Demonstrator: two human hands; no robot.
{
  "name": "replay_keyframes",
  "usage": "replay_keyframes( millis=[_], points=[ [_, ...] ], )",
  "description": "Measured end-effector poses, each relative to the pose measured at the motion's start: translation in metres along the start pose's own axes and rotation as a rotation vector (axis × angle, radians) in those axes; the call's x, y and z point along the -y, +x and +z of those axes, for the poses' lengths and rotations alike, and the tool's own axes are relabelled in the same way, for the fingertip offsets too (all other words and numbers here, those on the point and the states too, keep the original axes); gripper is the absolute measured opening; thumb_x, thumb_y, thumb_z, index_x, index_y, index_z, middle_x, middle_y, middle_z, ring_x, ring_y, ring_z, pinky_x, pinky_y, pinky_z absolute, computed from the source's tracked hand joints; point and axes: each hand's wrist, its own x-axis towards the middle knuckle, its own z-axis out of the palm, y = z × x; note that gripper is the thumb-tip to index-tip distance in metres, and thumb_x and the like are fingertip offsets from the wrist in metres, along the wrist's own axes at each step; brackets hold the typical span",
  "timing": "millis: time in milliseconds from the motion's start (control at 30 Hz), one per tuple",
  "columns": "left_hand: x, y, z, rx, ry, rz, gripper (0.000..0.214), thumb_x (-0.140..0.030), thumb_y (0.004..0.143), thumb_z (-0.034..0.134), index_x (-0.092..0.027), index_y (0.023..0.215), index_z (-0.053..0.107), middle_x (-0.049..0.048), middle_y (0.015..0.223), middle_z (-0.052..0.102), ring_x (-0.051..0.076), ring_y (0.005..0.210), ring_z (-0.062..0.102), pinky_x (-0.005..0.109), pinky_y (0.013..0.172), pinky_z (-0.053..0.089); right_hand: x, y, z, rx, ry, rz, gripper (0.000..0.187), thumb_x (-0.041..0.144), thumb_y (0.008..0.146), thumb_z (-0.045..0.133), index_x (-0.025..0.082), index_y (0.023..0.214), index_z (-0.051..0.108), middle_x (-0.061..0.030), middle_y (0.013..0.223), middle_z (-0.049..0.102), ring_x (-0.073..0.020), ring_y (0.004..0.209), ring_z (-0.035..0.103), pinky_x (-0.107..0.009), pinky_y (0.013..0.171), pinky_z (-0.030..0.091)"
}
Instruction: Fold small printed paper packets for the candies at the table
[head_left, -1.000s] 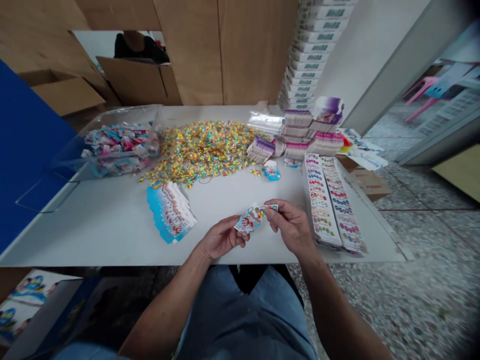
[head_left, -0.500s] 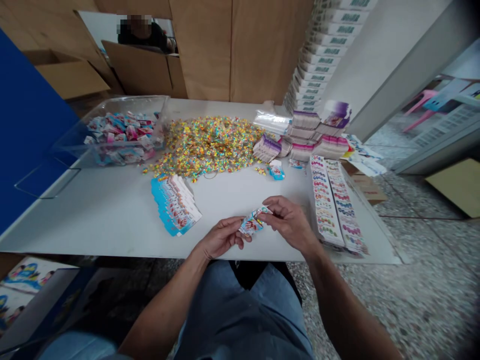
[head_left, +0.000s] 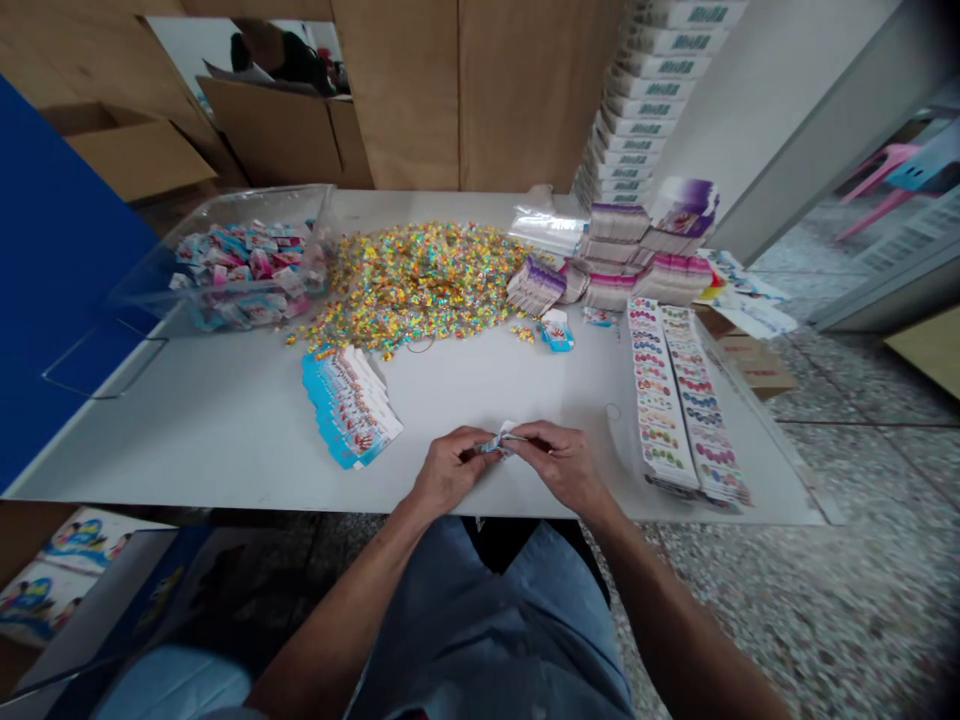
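Observation:
Near the table's front edge, a small blue-and-white printed carton (head_left: 498,441) is pinched between my two hands, seen nearly edge-on. My left hand (head_left: 451,467) is closed on its left end, thumb on top. The thumb and fingers of my right hand (head_left: 559,460) grip the other end, where a white flap stands up. What the carton holds, if anything, is hidden. To the left, a fanned stack of flat blue-and-white cartons (head_left: 349,408) lies on the table. Two stacks of printed sticker strips (head_left: 660,395) lie right of my right hand.
Behind the hands spreads a heap of small yellow multicoloured pieces (head_left: 427,285). A clear plastic bin (head_left: 225,292) of filled cartons stands left. Purple and pink card bundles (head_left: 615,255) and a tall stack of white boxes (head_left: 652,110) stand back right. A person (head_left: 281,55) is beyond the opening.
The carton has turned from showing its printed face to nearly edge-on. My hands have drawn closer together, the right one moving slightly left and down. The view has shifted slightly.

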Motion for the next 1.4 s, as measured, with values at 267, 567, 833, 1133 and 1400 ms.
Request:
replay_keyframes(
  millis=[267, 567, 833, 1133, 1400],
  points=[
    [0.012, -0.005, -0.006, -0.014, -0.084, -0.198, 0.037, -0.040, 0.081, 0.078, -0.016, 0.108, 0.080, -0.0012, 0.063, 0.066, 0.010, 0.053, 0.052, 0.022, 0.053, 0.040, -0.014, 0.004, 0.001, 0.062, -0.377, -0.401, 0.023, 0.020, 0.098, 0.060, 0.026, 0.112, 0.077, -0.0123, 0.127, 0.067, -0.0280, 0.119, 0.059, -0.048, 0.096, 0.056],
    [0.002, -0.011, -0.019, 0.052, -0.381, -0.406, 0.052, -0.052, 0.083, 0.077, -0.011, 0.114, 0.077, 0.0123, 0.090, 0.080, 0.021, 0.081, 0.075, 0.034, 0.081, 0.061, -0.039, -0.004, 0.017, -0.041, -0.366, -0.539, 0.033, 0.011, 0.095, 0.061, 0.028, 0.121, 0.073, -0.0119, 0.129, 0.066, -0.0271, 0.117, 0.061, -0.046, 0.090, 0.061],
    [-0.010, 0.003, -0.021, 0.006, -0.471, -0.558, 0.045, -0.042, 0.070, 0.089, -0.011, 0.099, 0.077, 0.0125, 0.088, 0.080, 0.018, 0.070, 0.076, 0.026, 0.064, 0.061, -0.022, 0.000, 0.015, 0.103, -0.261, -0.360, 0.024, 0.024, 0.095, 0.066, 0.028, 0.117, 0.075, -0.0109, 0.131, 0.068, -0.0291, 0.128, 0.056, -0.052, 0.108, 0.051],
    [-0.020, 0.010, -0.019, -0.006, -0.461, -0.672, 0.034, -0.028, 0.066, 0.087, -0.011, 0.093, 0.076, 0.0138, 0.090, 0.080, 0.016, 0.063, 0.074, 0.021, 0.052, 0.057, -0.019, -0.003, 0.016, 0.092, 0.499, 0.498, 0.035, 0.047, 0.080, 0.080, 0.017, 0.098, 0.079, -0.0024, 0.073, 0.067, -0.0122, 0.059, 0.054, -0.022, 0.047, 0.044],
    [-0.008, 0.004, -0.010, -0.068, -0.502, -0.479, 0.036, -0.033, 0.065, 0.089, -0.010, 0.090, 0.076, 0.0084, 0.073, 0.077, 0.015, 0.057, 0.070, 0.023, 0.053, 0.055, -0.016, 0.007, 0.018, 0.130, 0.372, 0.277, 0.017, 0.036, 0.084, 0.076, 0.022, 0.094, 0.082, 0.0011, 0.070, 0.068, -0.0095, 0.053, 0.052, -0.024, 0.052, 0.047]
  ],
)
